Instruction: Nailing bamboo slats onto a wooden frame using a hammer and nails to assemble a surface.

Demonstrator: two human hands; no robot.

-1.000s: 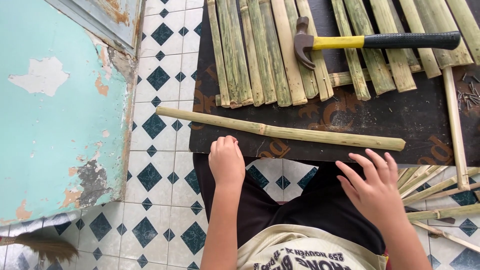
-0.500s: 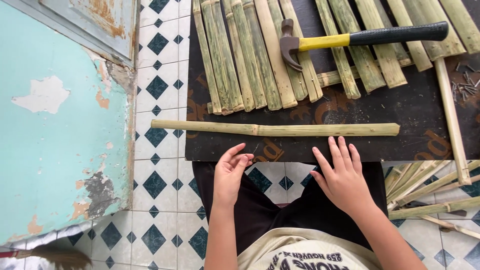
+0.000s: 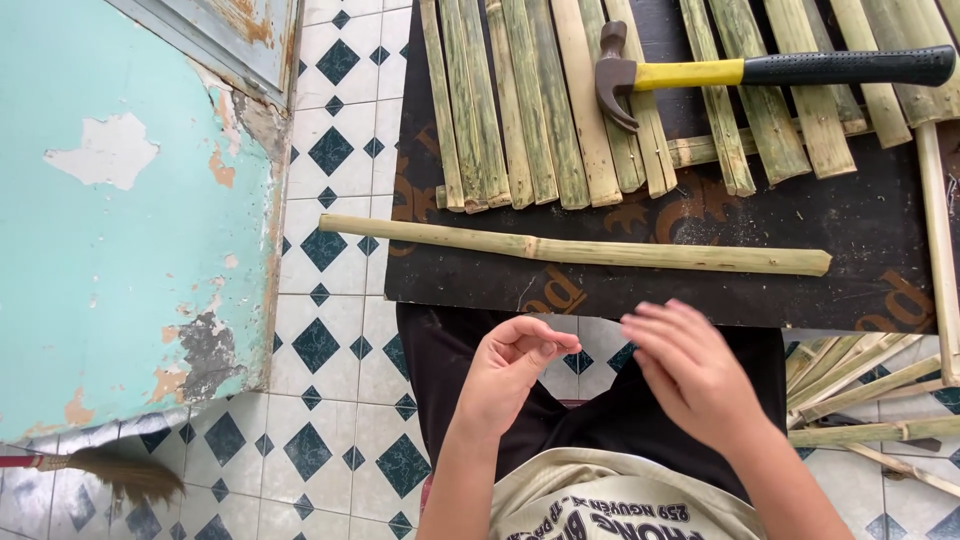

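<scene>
My left hand [image 3: 512, 368] and my right hand [image 3: 690, 372] hover close together over my lap, just below the near edge of a dark board [image 3: 880, 230]. The left fingers curl inward toward the thumb with nothing seen in them. The right hand is spread and slightly blurred, holding nothing. A long bamboo stick [image 3: 575, 247] lies crosswise on the board, a short way beyond both hands. Farther back, several split bamboo slats [image 3: 520, 100] lie side by side. A hammer [image 3: 770, 70] with a yellow and black handle rests on them.
Loose bamboo strips [image 3: 865, 385] are piled at the right on the patterned tile floor [image 3: 330, 340]. A peeling turquoise wall [image 3: 120, 230] fills the left. A broom tip [image 3: 125, 472] lies at the lower left. One long strip [image 3: 938, 240] runs along the board's right side.
Both hands have drawn back from the board's edge toward my lap and come closer together. The left fingers have curled in. The view has shifted a little, and the stick and hammer lie as before.
</scene>
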